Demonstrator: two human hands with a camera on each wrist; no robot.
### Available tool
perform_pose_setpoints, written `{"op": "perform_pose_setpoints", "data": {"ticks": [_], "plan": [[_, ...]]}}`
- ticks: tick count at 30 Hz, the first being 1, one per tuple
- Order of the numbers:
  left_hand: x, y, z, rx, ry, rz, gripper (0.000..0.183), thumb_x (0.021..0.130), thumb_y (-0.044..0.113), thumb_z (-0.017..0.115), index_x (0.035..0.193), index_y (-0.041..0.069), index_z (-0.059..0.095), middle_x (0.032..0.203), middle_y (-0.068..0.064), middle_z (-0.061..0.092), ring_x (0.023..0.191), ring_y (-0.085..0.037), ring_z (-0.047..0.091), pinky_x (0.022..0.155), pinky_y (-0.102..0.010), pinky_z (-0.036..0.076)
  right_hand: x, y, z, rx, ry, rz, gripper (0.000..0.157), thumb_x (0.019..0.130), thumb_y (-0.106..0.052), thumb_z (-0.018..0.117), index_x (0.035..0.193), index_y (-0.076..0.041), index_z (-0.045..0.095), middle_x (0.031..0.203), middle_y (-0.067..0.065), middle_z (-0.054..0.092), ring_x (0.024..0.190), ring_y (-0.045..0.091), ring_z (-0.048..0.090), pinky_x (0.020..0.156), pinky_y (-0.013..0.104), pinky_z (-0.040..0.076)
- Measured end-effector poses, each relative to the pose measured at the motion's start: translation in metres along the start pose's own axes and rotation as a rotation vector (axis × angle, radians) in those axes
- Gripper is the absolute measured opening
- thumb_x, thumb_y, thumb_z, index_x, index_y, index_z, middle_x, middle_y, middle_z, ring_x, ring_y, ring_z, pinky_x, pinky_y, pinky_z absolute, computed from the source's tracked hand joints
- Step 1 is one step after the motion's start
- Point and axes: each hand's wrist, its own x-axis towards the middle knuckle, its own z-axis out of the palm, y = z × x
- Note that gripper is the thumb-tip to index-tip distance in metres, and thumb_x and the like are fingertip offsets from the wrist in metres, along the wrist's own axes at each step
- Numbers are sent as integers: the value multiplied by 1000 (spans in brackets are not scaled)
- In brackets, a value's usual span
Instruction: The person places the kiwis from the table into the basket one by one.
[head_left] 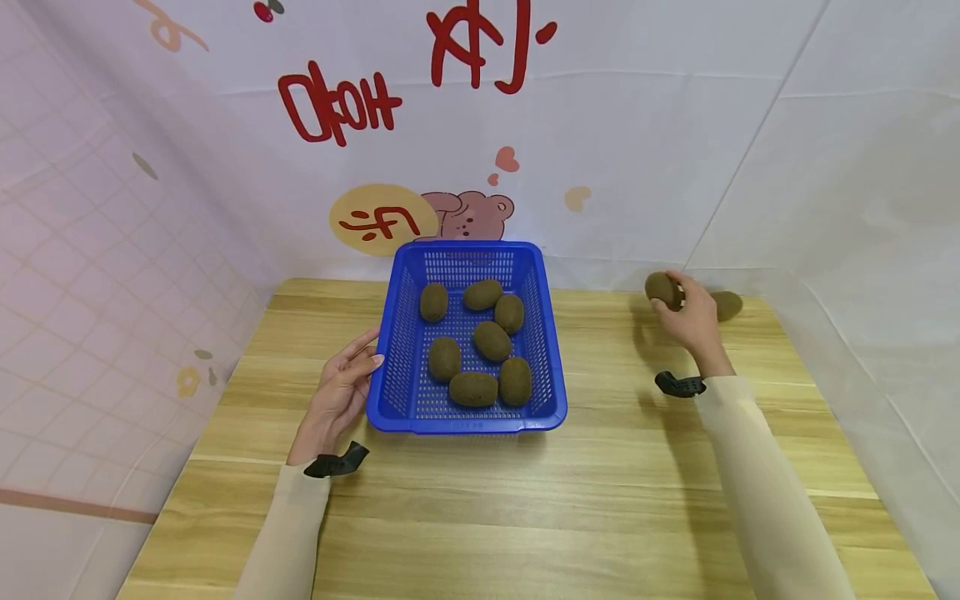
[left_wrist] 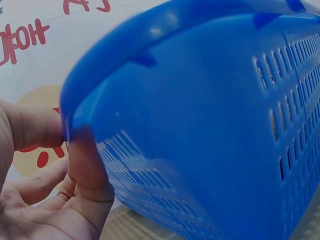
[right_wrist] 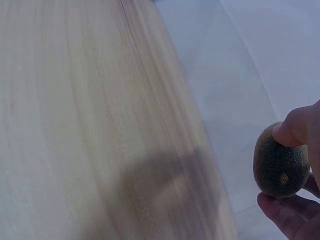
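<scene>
A blue plastic basket [head_left: 467,426] with slotted walls stands on the table, several brown kiwis [head_left: 492,341] lying in it. My left hand [head_left: 341,392] is at its left side; in the left wrist view, thumb and fingers pinch the basket's rim [left_wrist: 145,37]. Over at the far right of the table, my right hand [head_left: 692,321] grips one kiwi [head_left: 662,288] between thumb and fingers. The right wrist view shows that kiwi [right_wrist: 281,165] held above the table's edge, its stem end facing the camera. Another kiwi [head_left: 727,306] lies just right of this hand, partly hidden behind it.
The wooden table [head_left: 480,517] ends at a white printed cloth [head_left: 615,167] hanging behind it, with more cloth at the left and right sides. The basket's back rim is close to the rear cloth. Each wrist wears a black strap mount [head_left: 681,384].
</scene>
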Motion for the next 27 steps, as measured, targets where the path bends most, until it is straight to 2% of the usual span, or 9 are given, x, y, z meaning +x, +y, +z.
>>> {"op": "perform_pose_setpoints", "data": {"ticks": [9, 17, 27], "plan": [[-2, 1, 1, 4, -4, -13, 68, 99, -9, 57, 160, -3, 26, 110, -5, 69, 97, -14, 72, 86, -26, 63, -6, -19, -1, 52, -21, -32, 64, 102, -26, 61, 159, -10, 37, 152, 31, 42, 134, 52, 46, 103, 64, 50], [-3, 2, 3, 0, 7, -10, 68, 99, -9, 57, 160, -2, 27, 112, -5, 69, 99, -14, 72, 89, -27, 62, -7, -40, 1, 94, -11, -119, 62, 99, -19, 64, 156, -9, 42, 153, 26, 45, 134, 47, 49, 102, 59, 53], [-3, 2, 3, 5, 12, -17, 68, 99, -8, 57, 160, -2, 27, 113, -6, 69, 98, -14, 72, 90, -28, 62, -12, -69, 2, 122, -42, -165, 61, 99, -21, 65, 155, -10, 43, 153, 23, 47, 134, 45, 51, 102, 58, 54]]}}
